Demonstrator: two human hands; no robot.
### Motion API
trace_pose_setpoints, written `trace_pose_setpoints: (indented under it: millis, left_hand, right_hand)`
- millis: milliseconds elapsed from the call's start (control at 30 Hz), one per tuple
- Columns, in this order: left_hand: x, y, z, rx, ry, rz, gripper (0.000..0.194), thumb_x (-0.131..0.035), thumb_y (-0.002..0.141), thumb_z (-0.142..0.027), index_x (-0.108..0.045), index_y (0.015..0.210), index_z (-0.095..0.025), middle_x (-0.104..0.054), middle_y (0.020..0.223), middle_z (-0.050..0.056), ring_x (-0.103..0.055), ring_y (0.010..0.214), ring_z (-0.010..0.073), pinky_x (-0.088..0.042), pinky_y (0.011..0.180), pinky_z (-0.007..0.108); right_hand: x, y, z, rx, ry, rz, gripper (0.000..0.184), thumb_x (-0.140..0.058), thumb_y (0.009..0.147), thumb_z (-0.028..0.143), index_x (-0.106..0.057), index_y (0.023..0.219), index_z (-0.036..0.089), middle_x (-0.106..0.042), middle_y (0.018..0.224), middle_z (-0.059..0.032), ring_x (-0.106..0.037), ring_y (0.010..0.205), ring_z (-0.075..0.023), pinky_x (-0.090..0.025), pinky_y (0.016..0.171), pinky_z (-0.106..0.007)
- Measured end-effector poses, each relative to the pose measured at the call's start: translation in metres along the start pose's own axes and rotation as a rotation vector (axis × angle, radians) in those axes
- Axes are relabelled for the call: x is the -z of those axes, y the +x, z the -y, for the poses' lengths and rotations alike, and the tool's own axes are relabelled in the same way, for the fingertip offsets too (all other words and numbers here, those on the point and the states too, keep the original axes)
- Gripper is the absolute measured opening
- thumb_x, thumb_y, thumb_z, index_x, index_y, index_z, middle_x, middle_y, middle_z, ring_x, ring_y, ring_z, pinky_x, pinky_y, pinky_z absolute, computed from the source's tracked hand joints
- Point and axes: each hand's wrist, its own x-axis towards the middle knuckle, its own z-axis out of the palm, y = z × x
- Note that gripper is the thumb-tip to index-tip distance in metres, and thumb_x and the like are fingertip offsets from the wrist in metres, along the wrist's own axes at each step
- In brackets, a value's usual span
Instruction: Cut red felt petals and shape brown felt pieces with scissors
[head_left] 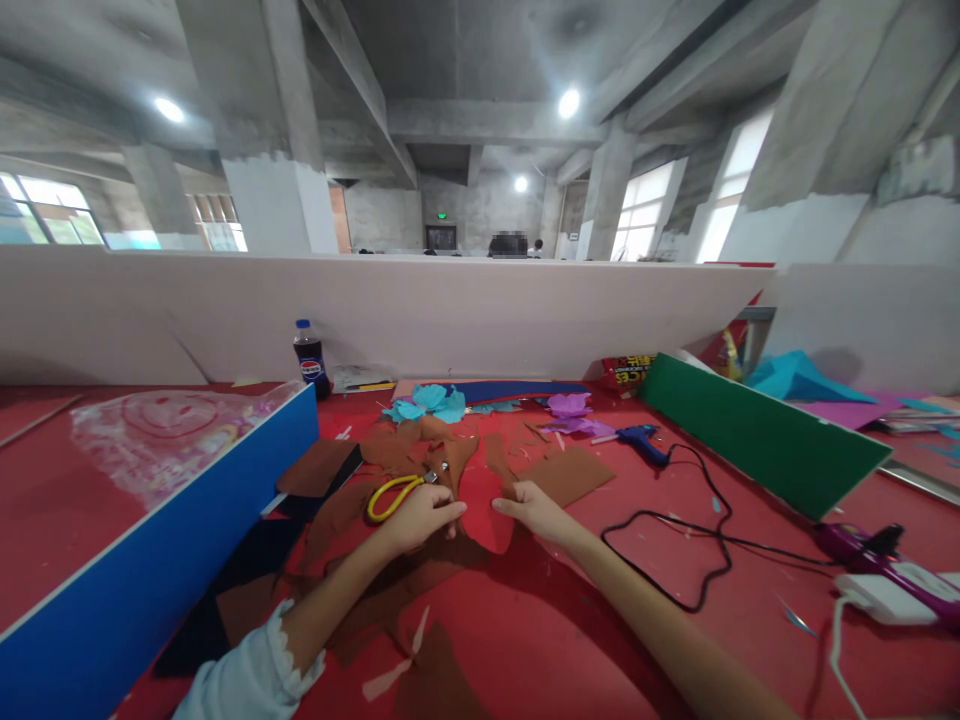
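Note:
My left hand [429,517] is closed, its thumb pointing right and its fingertips partly hidden. Right beside it lies a pair of scissors [396,494] with yellow handles, partly covered by the hand. A torn-looking brown sheet piece [463,462] rises just behind those fingers; whether they grip it I cannot tell. My right hand [534,512] pinches the lower end of a narrow brown paper strip [496,457]. Behind that hand a flat brown sheet [568,476] rests on the table. Brown scraps [442,665] lie around and below both hands.
A blue board [172,560] stands at left, a green board [765,435] at right. Turquoise [429,403] and purple paper flowers [568,408] lie behind. A blue glue gun [643,440] trails a black cable [724,540]. A cola bottle [310,360] stands by the white partition [465,315].

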Motion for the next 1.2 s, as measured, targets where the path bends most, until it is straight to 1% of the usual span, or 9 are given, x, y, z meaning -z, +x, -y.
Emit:
trace_pose_setpoints:
  millis: [133, 300, 400, 633, 833, 933, 1033, 1200]
  left_hand:
    - [-0.0005, 0.0013, 0.0027, -0.011, 0.000, -0.007, 0.029, -0.048, 0.072, -0.039, -0.050, 0.056, -0.015, -0.058, 0.050, -0.001, -0.049, 0.047, 0.0090, -0.031, 0.046, 0.019]
    - [0.0002, 0.0004, 0.0004, -0.010, 0.009, -0.013, 0.029, -0.047, 0.072, -0.037, -0.050, 0.054, -0.015, -0.056, 0.049, -0.002, -0.049, 0.047, 0.0093, -0.034, 0.048, 0.019]
    - [0.0013, 0.0012, 0.0015, -0.041, 0.016, -0.007, 0.030, -0.047, 0.073, -0.037, -0.051, 0.054, -0.015, -0.056, 0.050, -0.001, -0.051, 0.049, 0.0099, -0.036, 0.051, 0.020]
    - [0.0035, 0.0041, 0.0098, -0.100, 0.036, 0.003, 0.033, -0.046, 0.075, -0.040, -0.052, 0.055, -0.015, -0.058, 0.052, -0.001, -0.053, 0.053, 0.0107, -0.039, 0.056, 0.020]
    - [0.0060, 0.0035, 0.0084, -0.105, 0.027, 0.015, 0.033, -0.046, 0.075, -0.043, -0.052, 0.058, -0.015, -0.058, 0.053, -0.001, -0.053, 0.054, 0.0108, -0.039, 0.057, 0.020]
    - [0.0065, 0.0036, 0.0088, -0.112, 0.018, 0.019, 0.033, -0.047, 0.075, -0.043, -0.052, 0.057, -0.015, -0.059, 0.054, -0.001, -0.054, 0.055, 0.0110, -0.039, 0.058, 0.021]
    - [0.0061, 0.0035, 0.0094, -0.125, 0.014, 0.027, 0.033, -0.046, 0.075, -0.042, -0.053, 0.057, -0.015, -0.058, 0.054, -0.001, -0.053, 0.054, 0.0109, -0.039, 0.057, 0.021]
    - [0.0051, 0.0020, 0.0071, -0.134, 0.067, 0.059, 0.036, -0.046, 0.076, -0.042, -0.053, 0.054, -0.015, -0.059, 0.052, 0.000, -0.054, 0.053, 0.0111, -0.038, 0.055, 0.020]
  right_hand:
    - [-0.0006, -0.0002, -0.0014, 0.027, 0.005, 0.008, 0.035, -0.062, 0.068, 0.042, -0.064, 0.082, 0.010, -0.065, 0.072, -0.0053, -0.056, 0.064, -0.0149, -0.042, 0.065, -0.028]
    - [-0.0007, 0.0004, -0.0022, 0.029, 0.000, 0.010, 0.036, -0.062, 0.067, 0.044, -0.063, 0.080, 0.010, -0.064, 0.072, -0.0048, -0.056, 0.064, -0.0147, -0.042, 0.063, -0.028]
    - [-0.0008, 0.0010, -0.0014, 0.041, -0.002, 0.013, 0.036, -0.062, 0.068, 0.044, -0.063, 0.079, 0.010, -0.064, 0.072, -0.0047, -0.055, 0.063, -0.0143, -0.042, 0.064, -0.028]
    - [-0.0037, 0.0000, 0.0032, 0.069, -0.011, 0.029, 0.040, -0.061, 0.069, 0.044, -0.062, 0.091, 0.011, -0.065, 0.080, -0.0065, -0.057, 0.068, -0.0159, -0.042, 0.070, -0.031]
    - [-0.0014, 0.0023, -0.0003, 0.055, 0.011, 0.040, 0.039, -0.062, 0.067, 0.043, -0.063, 0.089, 0.010, -0.065, 0.078, -0.0057, -0.057, 0.068, -0.0154, -0.043, 0.068, -0.030]
    - [-0.0012, 0.0011, 0.0003, 0.038, -0.001, 0.023, 0.039, -0.063, 0.066, 0.043, -0.063, 0.087, 0.010, -0.065, 0.076, -0.0053, -0.056, 0.066, -0.0149, -0.043, 0.065, -0.029]
    - [-0.0023, -0.0019, 0.0019, 0.001, 0.009, 0.002, 0.038, -0.063, 0.066, 0.041, -0.063, 0.089, 0.011, -0.065, 0.081, -0.0065, -0.057, 0.068, -0.0155, -0.043, 0.066, -0.029]
    - [-0.0051, -0.0040, 0.0001, -0.036, 0.108, 0.000, 0.039, -0.066, 0.064, 0.035, -0.060, 0.096, 0.014, -0.065, 0.086, -0.0070, -0.060, 0.073, -0.0166, -0.044, 0.068, -0.029]
